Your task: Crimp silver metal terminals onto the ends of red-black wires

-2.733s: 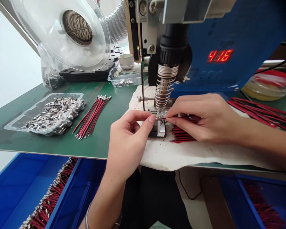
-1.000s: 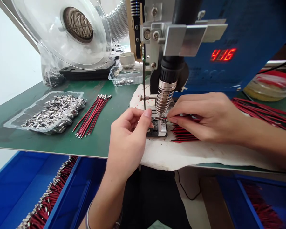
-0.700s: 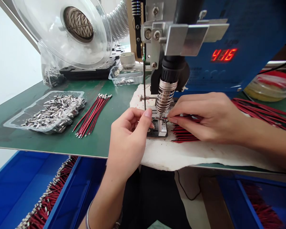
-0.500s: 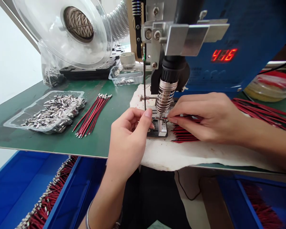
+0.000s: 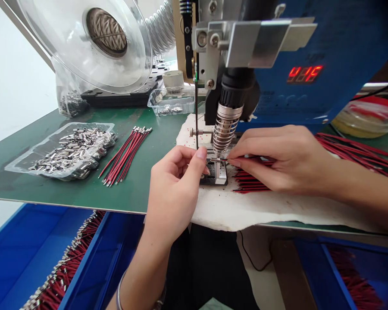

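The right hand (image 5: 278, 159) pinches a red wire (image 5: 220, 159) under the coiled soldering tip (image 5: 223, 133). At nine o'clock, the left hand (image 5: 176, 189) curls loosely, fingertips together, on nothing visible.

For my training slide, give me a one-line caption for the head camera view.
Right hand pinches a red wire under the soldering head; left hand steadies at the fixture on white cloth.

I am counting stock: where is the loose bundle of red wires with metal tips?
The wire bundle lies on the green table, left of the left hand, beside the tray of metal sleeves.
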### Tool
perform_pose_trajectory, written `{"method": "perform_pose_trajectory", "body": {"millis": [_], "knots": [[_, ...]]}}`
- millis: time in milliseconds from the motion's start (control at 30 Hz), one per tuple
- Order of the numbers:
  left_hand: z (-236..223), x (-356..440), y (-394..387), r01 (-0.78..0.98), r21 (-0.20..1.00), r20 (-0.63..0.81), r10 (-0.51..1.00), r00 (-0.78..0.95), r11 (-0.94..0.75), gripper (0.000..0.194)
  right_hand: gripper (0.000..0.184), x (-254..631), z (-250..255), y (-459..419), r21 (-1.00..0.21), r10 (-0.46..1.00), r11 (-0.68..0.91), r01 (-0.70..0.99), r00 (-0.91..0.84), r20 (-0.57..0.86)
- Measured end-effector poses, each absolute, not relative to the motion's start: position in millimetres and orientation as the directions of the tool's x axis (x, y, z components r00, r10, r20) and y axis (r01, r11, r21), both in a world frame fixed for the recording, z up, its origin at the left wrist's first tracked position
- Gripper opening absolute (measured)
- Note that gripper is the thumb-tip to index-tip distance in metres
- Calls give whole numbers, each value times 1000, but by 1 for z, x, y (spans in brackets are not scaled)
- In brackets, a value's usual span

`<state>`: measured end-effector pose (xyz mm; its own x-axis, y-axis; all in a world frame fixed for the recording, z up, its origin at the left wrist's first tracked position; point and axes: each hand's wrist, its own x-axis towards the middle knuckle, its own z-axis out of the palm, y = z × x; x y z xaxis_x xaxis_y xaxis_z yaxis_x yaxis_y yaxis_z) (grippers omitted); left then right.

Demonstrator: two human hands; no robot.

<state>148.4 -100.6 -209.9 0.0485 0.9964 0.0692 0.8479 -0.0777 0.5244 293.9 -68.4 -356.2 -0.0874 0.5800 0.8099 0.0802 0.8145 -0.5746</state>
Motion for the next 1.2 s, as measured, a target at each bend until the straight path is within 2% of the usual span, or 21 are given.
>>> {"method": "perform_pose_trajectory", "body": {"millis": [367,600,667,733,800,900,1067,1200], "knots": [[-211,148,-100,838,542,57,997,43,-67,34,11,292,-358,-70,-541,551,825,163,-20,834],[-214,152,-106,680,721,212,977,-36,-131,41,9,294,-354,-77,-502,509,815,290,58,859],[-212,155,-116,704,701,218,974,-54,-118,38,8,296,-351,-82,-498,501,803,328,81,862],[-212,158,-128,773,630,153,988,-31,-73,33,5,299,-347,-88,-496,500,795,348,87,862],[-214,162,-140,838,545,41,999,13,-33,24,5,300,-344,-93,-490,487,805,334,98,868],[-222,169,-153,877,475,-50,993,108,-72,10,7,302,-341,-98,-453,450,846,281,79,889],[-235,174,-157,850,516,-64,985,162,-106,30,11,307,-335,-97,-457,465,880,127,-41,884],[-235,172,-152,845,525,-28,991,131,-97,31,9,308,-331,-96,-482,480,876,8,-102,871]]}}
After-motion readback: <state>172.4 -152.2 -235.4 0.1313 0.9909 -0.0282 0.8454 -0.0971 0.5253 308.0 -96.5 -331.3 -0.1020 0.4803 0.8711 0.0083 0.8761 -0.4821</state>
